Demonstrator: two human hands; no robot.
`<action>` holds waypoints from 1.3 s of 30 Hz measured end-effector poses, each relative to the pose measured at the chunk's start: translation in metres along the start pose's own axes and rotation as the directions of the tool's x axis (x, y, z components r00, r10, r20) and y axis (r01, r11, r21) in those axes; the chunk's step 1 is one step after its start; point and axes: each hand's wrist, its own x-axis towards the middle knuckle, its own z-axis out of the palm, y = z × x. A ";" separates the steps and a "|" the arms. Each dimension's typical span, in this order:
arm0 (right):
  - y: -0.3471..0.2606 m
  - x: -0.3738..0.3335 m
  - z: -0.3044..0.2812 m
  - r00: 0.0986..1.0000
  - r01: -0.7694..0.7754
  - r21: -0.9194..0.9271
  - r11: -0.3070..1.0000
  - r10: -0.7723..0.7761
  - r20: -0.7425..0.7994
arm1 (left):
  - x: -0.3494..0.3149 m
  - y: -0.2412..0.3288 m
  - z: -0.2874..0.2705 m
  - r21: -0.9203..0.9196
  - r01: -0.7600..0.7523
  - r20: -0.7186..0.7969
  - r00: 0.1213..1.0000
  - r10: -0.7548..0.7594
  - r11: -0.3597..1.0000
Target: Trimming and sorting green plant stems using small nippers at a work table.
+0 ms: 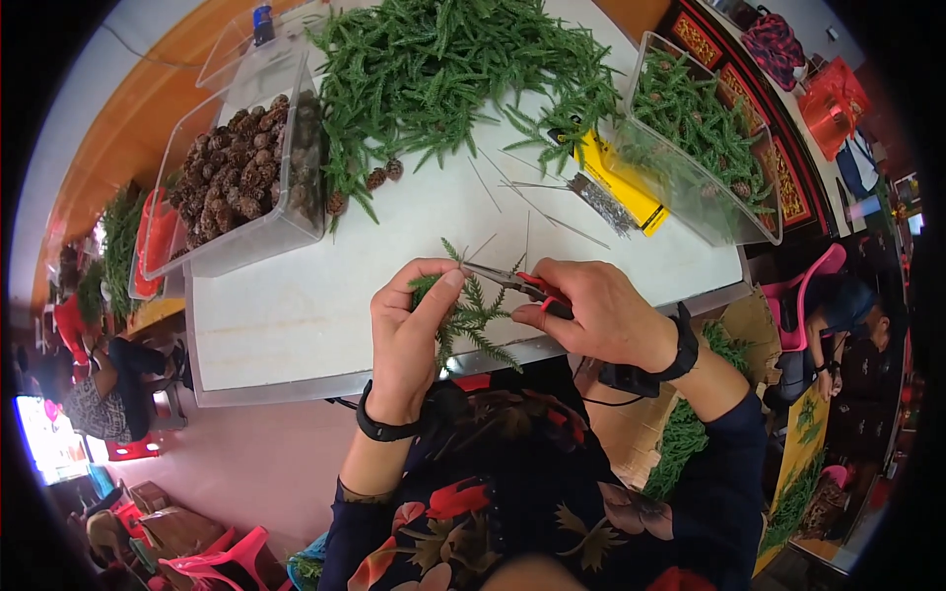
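Observation:
Over the near edge of the white table [286, 345], my left hand [414, 315] pinches an artificial pine sprig [478, 313] between thumb and fingers. Its green branches hang down past the table's front edge. My right hand [601, 310] is closed round the red handles of a pair of pliers [517, 283]. The pliers' narrow jaws reach left to my left fingertips, by the top of the sprig. Whether the jaws grip a wire there is too small to tell. Several thin wires [485, 185] lie loose on the table just beyond my hands.
A clear bin of pine cones [232, 177] stands at the left, and a bin of green sprigs [700, 128] at the right. A big heap of sprigs [424, 79] covers the far side. Beside the right bin lies a yellow packet [626, 187] with wires. Two people sit further off.

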 end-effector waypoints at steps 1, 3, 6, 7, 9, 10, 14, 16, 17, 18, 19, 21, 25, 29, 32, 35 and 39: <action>0.000 0.001 0.001 1.000 0.007 -0.003 1.000 -0.007 -0.001 | 0.000 0.000 -0.002 -0.011 0.000 -0.007 1.000 0.000 1.000; 0.001 0.002 0.002 1.000 0.021 -0.009 1.000 -0.021 -0.002 | 0.000 0.001 -0.003 -0.023 0.000 -0.017 1.000 -0.001 1.000; -0.004 0.006 0.000 1.000 0.009 -0.013 1.000 -0.008 0.020 | 0.000 0.001 -0.004 -0.021 -0.010 -0.025 1.000 0.010 1.000; -0.005 0.007 0.000 1.000 0.001 -0.015 1.000 -0.001 0.029 | 0.000 0.002 -0.005 -0.022 -0.010 -0.026 1.000 0.009 1.000; -0.004 0.008 0.000 1.000 0.004 -0.016 1.000 -0.004 0.025 | 0.001 0.002 -0.007 -0.023 -0.009 -0.017 1.000 0.009 1.000; -0.003 0.009 0.001 1.000 0.007 -0.016 1.000 -0.007 0.019 | 0.001 0.002 -0.007 -0.022 -0.009 -0.011 1.000 0.008 1.000; -0.002 0.010 0.001 1.000 0.002 -0.042 0.999 -0.001 0.027 | 0.000 0.002 -0.008 0.007 -0.027 -0.017 0.999 0.027 1.000; -0.003 0.010 0.001 0.999 -0.002 -0.054 0.999 0.004 0.035 | 0.000 0.002 -0.009 0.006 -0.022 -0.015 1.000 0.022 1.000; -0.002 0.010 0.001 0.999 0.007 -0.052 0.999 -0.006 0.033 | 0.001 0.002 -0.008 0.007 -0.017 -0.010 1.000 0.017 1.000; -0.002 0.011 0.001 0.999 0.017 -0.049 0.999 -0.015 0.031 | 0.001 0.002 -0.008 0.007 -0.012 -0.006 1.000 0.012 1.000; -0.002 0.011 0.001 0.999 0.026 -0.047 0.999 -0.025 0.029 | 0.001 0.003 -0.006 0.009 -0.010 -0.004 1.000 0.010 1.000; 0.002 0.013 0.004 0.999 0.041 -0.019 0.999 -0.041 -0.002 | 0.002 0.004 -0.002 -0.002 0.019 -0.001 1.000 -0.019 1.000; 0.006 0.017 0.011 0.992 0.100 0.020 0.995 -0.098 -0.082 | 0.003 0.000 0.000 -0.043 0.061 0.025 0.998 -0.060 0.997; 0.011 0.020 0.013 0.983 0.158 -0.003 0.987 -0.157 -0.097 | 0.004 -0.001 -0.003 -0.036 0.076 0.062 0.995 -0.074 0.996; 0.016 0.021 0.014 0.984 0.165 -0.014 0.986 -0.166 -0.069 | 0.005 0.000 -0.005 -0.004 0.077 0.081 0.994 -0.076 0.997; 0.018 0.023 0.016 0.971 0.220 0.007 0.975 -0.218 -0.099 | 0.006 0.000 -0.003 0.037 0.078 0.092 0.992 -0.081 0.996; 0.019 0.024 0.013 0.985 0.172 0.061 0.983 -0.172 0.009 | 0.007 0.000 0.001 0.043 0.109 0.083 0.990 -0.112 0.993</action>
